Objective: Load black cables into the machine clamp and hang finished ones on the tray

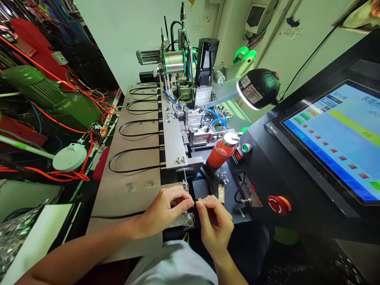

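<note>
Right at the bottom of the view, a pale white shirt front (170, 265) fills the foreground, and just above it the two bare hands are working close together! The left hand (162, 211) comes in from the side, fingertips closed together, though what they hold is hidden. The right hand (215, 226) is pinched tight, thumb and forefinger clenched on what looks like the dark end of a thin black cable (118, 214). That cable runs along a long tan metal plate (130, 194), passing beneath the left hand and reaching the right hand's pinch. Just below the fingertips sits a small steel clamp fixture (184, 221). The danger here: a loosened pinch could let that slim cable slip, or a snag on the clamp's metal edges could kink it. A red emergency-stop button (278, 204) waits off to the right!
</note>
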Action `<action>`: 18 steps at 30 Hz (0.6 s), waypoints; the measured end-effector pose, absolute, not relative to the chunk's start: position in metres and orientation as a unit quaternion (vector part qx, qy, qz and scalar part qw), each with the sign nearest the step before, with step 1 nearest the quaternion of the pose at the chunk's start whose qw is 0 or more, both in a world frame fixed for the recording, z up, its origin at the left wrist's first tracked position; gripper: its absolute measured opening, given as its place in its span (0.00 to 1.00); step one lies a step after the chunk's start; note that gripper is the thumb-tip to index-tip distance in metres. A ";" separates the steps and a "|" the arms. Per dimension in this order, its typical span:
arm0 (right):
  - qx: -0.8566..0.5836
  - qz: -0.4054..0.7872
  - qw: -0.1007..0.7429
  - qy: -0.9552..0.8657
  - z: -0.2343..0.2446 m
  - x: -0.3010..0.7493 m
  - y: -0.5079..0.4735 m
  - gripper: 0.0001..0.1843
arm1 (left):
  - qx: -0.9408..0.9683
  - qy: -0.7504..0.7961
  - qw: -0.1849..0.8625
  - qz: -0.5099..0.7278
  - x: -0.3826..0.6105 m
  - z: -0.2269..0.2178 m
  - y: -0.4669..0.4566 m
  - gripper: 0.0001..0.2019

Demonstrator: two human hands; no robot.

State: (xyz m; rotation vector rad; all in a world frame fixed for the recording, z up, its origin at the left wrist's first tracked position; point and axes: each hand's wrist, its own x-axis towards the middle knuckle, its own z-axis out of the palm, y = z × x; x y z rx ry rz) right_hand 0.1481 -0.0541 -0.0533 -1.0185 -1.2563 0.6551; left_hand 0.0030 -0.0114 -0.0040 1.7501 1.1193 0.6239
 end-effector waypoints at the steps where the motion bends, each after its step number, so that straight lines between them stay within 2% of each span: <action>1: -0.455 0.261 0.646 -0.554 -0.056 0.145 -0.054 0.09 | 0.701 0.463 0.477 0.258 0.004 -0.004 -0.013 0.13; 4: -0.474 0.229 0.630 -0.571 -0.061 0.142 -0.051 0.10 | 0.701 0.473 0.468 0.257 0.003 -0.004 -0.012 0.13; 10: -0.514 0.309 0.525 -0.603 -0.069 0.161 -0.048 0.10 | 0.737 0.523 0.373 0.210 -0.006 -0.014 0.008 0.12; 18: -0.572 0.297 0.515 -0.565 -0.085 0.173 -0.053 0.13 | 0.757 0.557 0.308 0.147 -0.007 -0.026 0.017 0.14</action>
